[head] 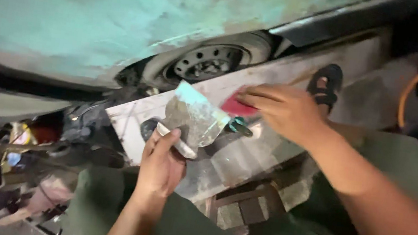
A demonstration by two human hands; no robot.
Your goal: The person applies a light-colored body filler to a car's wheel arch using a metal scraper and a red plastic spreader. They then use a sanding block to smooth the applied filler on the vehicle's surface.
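Head view: the left hand is closed around the handle of a wide putty knife, its smeared blade tilted up over a pale mixing board near the middle; the right hand pinches a red spreader, just right of the blade. The filler on the blade could slide off, since the blade is tilted and the paste looks wet; the car body panel lies far and left, the wheel beyond; no container shows clearly, the clutter at near left being too blurred.
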